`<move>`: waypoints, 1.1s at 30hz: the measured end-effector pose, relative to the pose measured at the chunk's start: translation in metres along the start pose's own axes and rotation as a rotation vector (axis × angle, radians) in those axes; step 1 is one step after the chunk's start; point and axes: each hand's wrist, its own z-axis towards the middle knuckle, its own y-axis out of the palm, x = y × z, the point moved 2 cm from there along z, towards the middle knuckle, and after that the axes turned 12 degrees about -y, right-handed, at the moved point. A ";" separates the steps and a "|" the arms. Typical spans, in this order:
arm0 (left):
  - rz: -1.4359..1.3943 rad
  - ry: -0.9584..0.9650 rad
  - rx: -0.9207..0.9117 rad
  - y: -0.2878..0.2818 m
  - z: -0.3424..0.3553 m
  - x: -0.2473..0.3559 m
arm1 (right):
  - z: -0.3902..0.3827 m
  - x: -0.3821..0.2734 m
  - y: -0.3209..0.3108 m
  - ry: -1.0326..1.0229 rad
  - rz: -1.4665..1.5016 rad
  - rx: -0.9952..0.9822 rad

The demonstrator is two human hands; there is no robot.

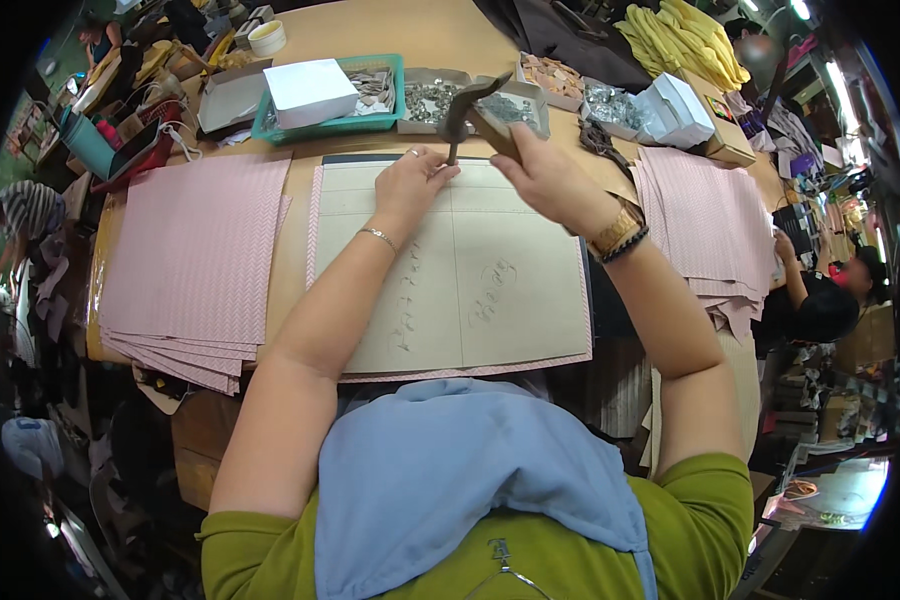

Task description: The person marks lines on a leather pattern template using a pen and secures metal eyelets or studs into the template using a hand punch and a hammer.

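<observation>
My left hand, fingers pinched, holds a short, thin metal punch upright near the top edge of a beige card template. In my right hand is a hammer, gripped by its wooden handle, its dark curved head right above the punch. The template has ruled lines and handwriting and lies on pink patterned sheets, whose edges show along its left and lower sides. A dark board peeks out beyond its top edge. The punch's tip is too small to make out.
Stacks of pink sheets lie at left and right. Behind stand a green basket with a white box, trays of metal fittings and a carton of small tan pieces. Yellow cloth lies far right. Other people work around.
</observation>
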 end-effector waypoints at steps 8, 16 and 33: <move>-0.141 -0.038 0.021 0.001 0.000 0.008 | -0.090 0.088 0.011 0.122 0.023 0.530; -0.851 -0.209 -0.001 -0.033 0.011 -0.045 | -0.198 0.120 0.045 0.211 -0.208 0.344; -0.224 -0.470 0.001 -0.128 -0.112 -0.121 | -0.173 0.141 0.100 0.568 0.600 0.211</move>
